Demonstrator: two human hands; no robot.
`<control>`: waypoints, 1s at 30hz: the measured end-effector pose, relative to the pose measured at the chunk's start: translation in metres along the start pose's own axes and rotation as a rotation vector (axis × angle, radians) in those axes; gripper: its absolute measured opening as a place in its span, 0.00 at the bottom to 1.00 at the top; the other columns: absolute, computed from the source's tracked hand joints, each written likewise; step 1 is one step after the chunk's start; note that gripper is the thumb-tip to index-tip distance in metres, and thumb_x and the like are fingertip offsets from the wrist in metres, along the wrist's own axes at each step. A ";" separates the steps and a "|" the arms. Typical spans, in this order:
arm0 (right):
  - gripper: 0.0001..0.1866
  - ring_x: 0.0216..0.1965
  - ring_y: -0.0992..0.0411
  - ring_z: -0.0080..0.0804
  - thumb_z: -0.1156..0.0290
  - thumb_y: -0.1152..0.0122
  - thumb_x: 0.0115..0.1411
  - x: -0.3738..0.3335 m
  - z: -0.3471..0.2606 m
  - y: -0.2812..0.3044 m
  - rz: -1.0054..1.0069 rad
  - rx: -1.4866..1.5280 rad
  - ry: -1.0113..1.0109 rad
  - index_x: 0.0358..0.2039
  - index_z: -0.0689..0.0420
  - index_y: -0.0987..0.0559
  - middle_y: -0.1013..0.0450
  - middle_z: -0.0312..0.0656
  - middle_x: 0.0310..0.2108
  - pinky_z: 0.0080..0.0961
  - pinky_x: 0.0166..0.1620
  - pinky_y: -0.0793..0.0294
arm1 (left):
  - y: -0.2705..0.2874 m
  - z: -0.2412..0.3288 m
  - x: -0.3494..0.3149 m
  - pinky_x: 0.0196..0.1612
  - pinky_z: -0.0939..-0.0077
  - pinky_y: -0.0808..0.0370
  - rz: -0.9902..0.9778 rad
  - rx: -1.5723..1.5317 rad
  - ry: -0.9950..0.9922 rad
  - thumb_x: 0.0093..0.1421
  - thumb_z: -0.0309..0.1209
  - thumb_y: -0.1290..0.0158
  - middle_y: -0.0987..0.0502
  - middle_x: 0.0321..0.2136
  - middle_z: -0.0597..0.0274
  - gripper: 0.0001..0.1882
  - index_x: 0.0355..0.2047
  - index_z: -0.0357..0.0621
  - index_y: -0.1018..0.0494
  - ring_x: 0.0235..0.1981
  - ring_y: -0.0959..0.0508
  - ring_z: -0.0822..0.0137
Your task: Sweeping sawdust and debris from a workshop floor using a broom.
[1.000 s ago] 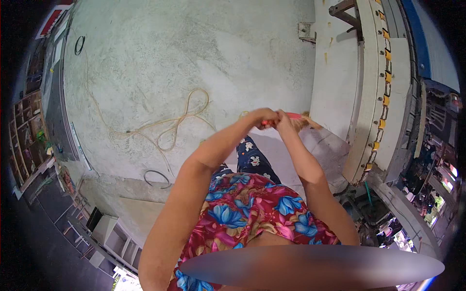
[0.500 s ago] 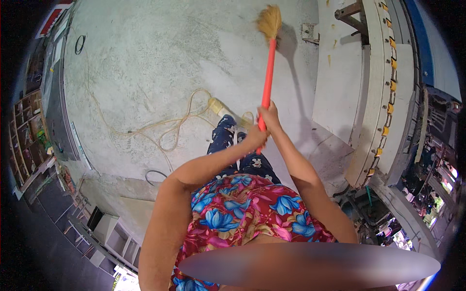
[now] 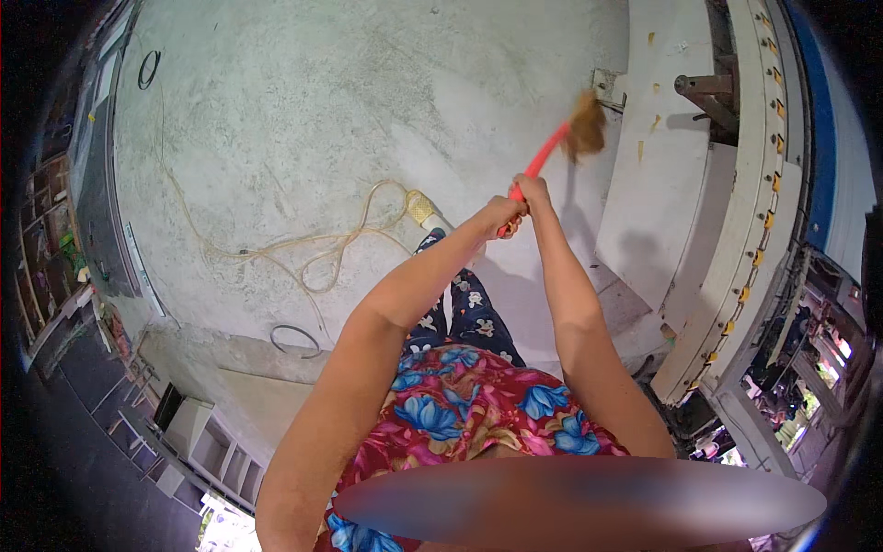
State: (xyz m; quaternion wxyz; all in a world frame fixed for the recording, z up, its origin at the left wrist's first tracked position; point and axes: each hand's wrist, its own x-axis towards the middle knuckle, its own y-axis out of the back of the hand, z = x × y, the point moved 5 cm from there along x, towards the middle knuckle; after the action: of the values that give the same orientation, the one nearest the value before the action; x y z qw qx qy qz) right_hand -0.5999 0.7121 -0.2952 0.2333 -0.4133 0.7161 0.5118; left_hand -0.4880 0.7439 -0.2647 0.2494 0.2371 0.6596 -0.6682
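Both my hands grip the red handle of a broom (image 3: 549,152). My left hand (image 3: 504,214) wraps round its lower end, and my right hand (image 3: 531,189) closes on it just above, touching the left. The handle slants away to the right. Its tan bristle head (image 3: 585,127) is smeared by motion, close to a metal bracket (image 3: 607,87) at the foot of a white panel. Whether the bristles touch the floor I cannot tell.
A pale hose (image 3: 276,247) lies in loops across the concrete floor (image 3: 303,120), reaching my yellow shoe (image 3: 420,206). Black cable rings (image 3: 149,69) lie at the left. Along the right runs a white machine frame (image 3: 750,212) with a jutting metal arm (image 3: 706,87).
The broom's head has swung right and nearer, from the far middle toward the bracket. Both hands have shifted with the handle, which now leans more to the right.
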 end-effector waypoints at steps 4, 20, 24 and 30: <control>0.08 0.12 0.37 0.26 0.79 0.54 0.42 -0.029 -0.004 -0.018 -0.116 0.214 0.203 0.27 0.62 0.37 0.38 0.39 0.13 0.23 0.13 0.37 | -0.002 -0.012 -0.027 0.07 0.78 0.40 0.257 0.197 -0.255 0.45 0.28 0.54 0.37 0.08 0.63 0.07 0.16 0.38 0.36 0.05 0.37 0.71; 0.08 0.14 0.36 0.29 0.74 0.53 0.47 -0.085 0.055 -0.096 -0.382 0.325 -0.097 0.14 0.63 0.32 0.37 0.41 0.12 0.24 0.18 0.34 | 0.061 -0.033 -0.113 0.06 0.78 0.41 0.302 0.507 -0.116 0.41 0.29 0.53 0.35 0.09 0.63 0.07 0.13 0.40 0.35 0.06 0.36 0.71; 0.04 0.14 0.37 0.26 0.75 0.53 0.49 -0.104 -0.015 -0.141 -0.649 0.352 -0.001 0.24 0.61 0.37 0.38 0.39 0.14 0.24 0.17 0.34 | 0.080 -0.013 -0.129 0.20 0.73 0.32 0.580 0.512 -0.330 0.41 0.33 0.52 0.29 0.16 0.54 0.17 0.28 0.30 0.34 0.16 0.29 0.65; 0.07 0.16 0.36 0.27 0.76 0.55 0.51 -0.155 -0.022 -0.107 -0.627 0.354 0.111 0.29 0.60 0.41 0.39 0.38 0.17 0.23 0.20 0.31 | 0.041 -0.024 -0.170 0.19 0.74 0.33 0.550 0.587 -0.398 0.42 0.28 0.54 0.32 0.15 0.58 0.15 0.31 0.33 0.38 0.16 0.31 0.70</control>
State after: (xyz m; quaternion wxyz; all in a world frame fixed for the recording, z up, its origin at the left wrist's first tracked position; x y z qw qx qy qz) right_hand -0.4234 0.7319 -0.2273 0.4075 -0.5932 0.6436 0.2605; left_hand -0.3318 0.7712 -0.1866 0.4621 0.3312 0.2935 -0.7685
